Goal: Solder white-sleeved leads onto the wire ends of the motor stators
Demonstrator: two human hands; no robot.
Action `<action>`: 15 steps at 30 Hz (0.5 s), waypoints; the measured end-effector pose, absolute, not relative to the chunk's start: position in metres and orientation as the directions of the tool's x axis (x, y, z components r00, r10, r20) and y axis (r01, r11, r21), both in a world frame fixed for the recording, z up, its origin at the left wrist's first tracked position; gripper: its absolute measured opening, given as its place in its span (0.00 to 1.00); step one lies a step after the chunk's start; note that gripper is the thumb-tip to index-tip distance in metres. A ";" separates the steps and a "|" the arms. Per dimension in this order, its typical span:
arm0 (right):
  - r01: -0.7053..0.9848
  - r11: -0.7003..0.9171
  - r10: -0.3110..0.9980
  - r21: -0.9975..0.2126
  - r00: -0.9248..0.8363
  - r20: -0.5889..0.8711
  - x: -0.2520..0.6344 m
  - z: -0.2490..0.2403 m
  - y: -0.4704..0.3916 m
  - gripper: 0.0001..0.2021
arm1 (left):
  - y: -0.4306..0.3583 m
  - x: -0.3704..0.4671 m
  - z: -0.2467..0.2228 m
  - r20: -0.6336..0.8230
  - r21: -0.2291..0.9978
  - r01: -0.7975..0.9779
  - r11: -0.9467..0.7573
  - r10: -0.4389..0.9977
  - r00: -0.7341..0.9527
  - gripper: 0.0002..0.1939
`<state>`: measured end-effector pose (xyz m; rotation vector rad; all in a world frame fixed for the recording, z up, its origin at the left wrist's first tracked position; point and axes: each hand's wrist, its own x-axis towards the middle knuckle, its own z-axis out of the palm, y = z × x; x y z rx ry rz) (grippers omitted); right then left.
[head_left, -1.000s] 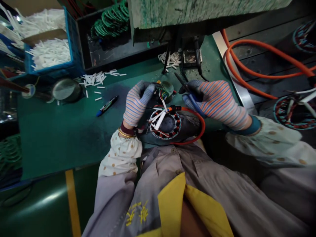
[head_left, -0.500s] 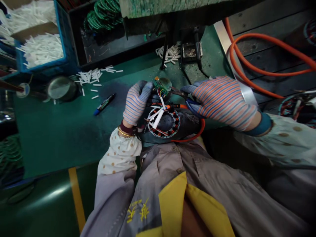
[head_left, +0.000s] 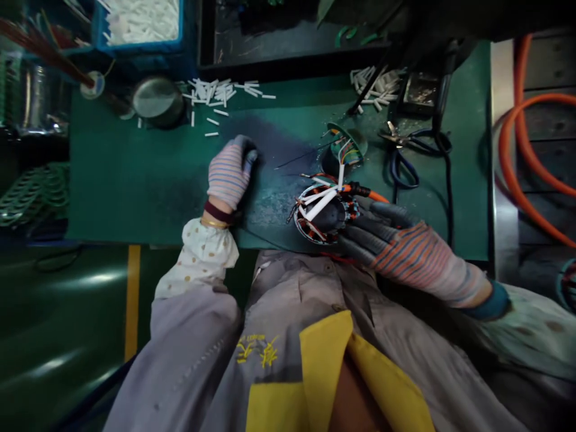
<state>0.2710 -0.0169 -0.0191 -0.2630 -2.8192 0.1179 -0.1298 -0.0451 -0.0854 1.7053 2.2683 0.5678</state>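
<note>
On the green mat lies a motor stator (head_left: 326, 216) with red windings, white sleeves and an orange cable. A small green circuit board (head_left: 353, 156) with coloured wires stands just behind it, by a round pad. My right hand (head_left: 400, 246), in a striped glove with dark fingers, lies flat with stretched fingers against the stator's right side. My left hand (head_left: 230, 171), also gloved, rests on the mat left of the stator, fingers curled in; whatever is inside them is hidden. Blue-handled cutting pliers (head_left: 402, 144) lie with jaws apart, behind my right hand.
White sleeve pieces (head_left: 211, 91) lie loose at the back, and more fill a blue bin (head_left: 144, 24). A round metal tin (head_left: 158, 101) stands at the left. A small black tray (head_left: 418, 93) and a thick orange hose (head_left: 517, 120) are on the right.
My right hand has let go of the pliers, now on the mat, and moved down to the stator. My left hand has left the circuit board and moved left. The view has shifted.
</note>
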 end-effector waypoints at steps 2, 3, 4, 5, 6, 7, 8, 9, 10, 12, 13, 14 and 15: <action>0.107 0.994 0.088 0.031 -0.921 0.379 0.269 -0.024 -0.020 0.17 | -0.064 -0.123 -0.076 0.019 0.381 0.897 0.223 0.968 -0.249 0.23; 0.133 0.991 0.116 0.019 -0.918 0.379 0.270 -0.026 -0.020 0.15 | -0.074 -0.121 -0.073 0.009 0.337 0.914 0.225 0.970 -0.242 0.25; 0.154 0.988 0.147 -0.010 -0.917 0.370 0.272 -0.028 -0.019 0.14 | -0.084 -0.119 -0.070 -0.002 0.294 0.926 0.236 0.969 -0.246 0.27; 0.161 0.986 0.162 -0.032 -0.918 0.362 0.274 -0.028 -0.019 0.13 | -0.094 -0.117 -0.068 -0.010 0.261 0.932 0.251 0.966 -0.257 0.26; 0.160 0.986 0.165 -0.042 -0.919 0.357 0.276 -0.029 -0.019 0.13 | -0.103 -0.114 -0.068 -0.012 0.248 0.931 0.267 0.962 -0.273 0.24; 0.158 0.986 0.164 -0.045 -0.920 0.355 0.278 -0.029 -0.020 0.14 | -0.111 -0.109 -0.067 -0.008 0.263 0.924 0.277 0.958 -0.285 0.21; 0.153 0.987 0.160 -0.047 -0.920 0.357 0.279 -0.029 -0.021 0.14 | -0.118 -0.103 -0.066 -0.005 0.312 0.911 0.271 0.959 -0.284 0.19; 0.145 0.988 0.154 -0.050 -0.919 0.363 0.279 -0.029 -0.022 0.14 | -0.124 -0.095 -0.064 -0.009 0.387 0.888 0.247 0.964 -0.264 0.19; 0.139 0.989 0.149 -0.053 -0.917 0.369 0.278 -0.029 -0.023 0.14 | -0.129 -0.086 -0.061 -0.021 0.477 0.854 0.209 0.974 -0.227 0.19; 0.138 0.989 0.145 -0.046 -0.918 0.368 0.277 -0.031 -0.025 0.14 | -0.135 -0.069 -0.050 -0.066 0.627 0.768 0.132 0.991 -0.116 0.21; 0.136 0.990 0.139 -0.035 -0.922 0.362 0.276 -0.031 -0.026 0.15 | -0.137 -0.063 -0.043 -0.088 0.654 0.748 0.109 0.994 -0.068 0.22; 0.131 0.991 0.132 -0.027 -0.925 0.356 0.276 -0.032 -0.027 0.15 | -0.138 -0.059 -0.036 -0.114 0.653 0.751 0.096 0.993 -0.028 0.22; 0.126 0.992 0.126 -0.025 -0.927 0.353 0.276 -0.033 -0.028 0.16 | -0.139 -0.057 -0.029 -0.146 0.630 0.772 0.088 0.989 0.007 0.21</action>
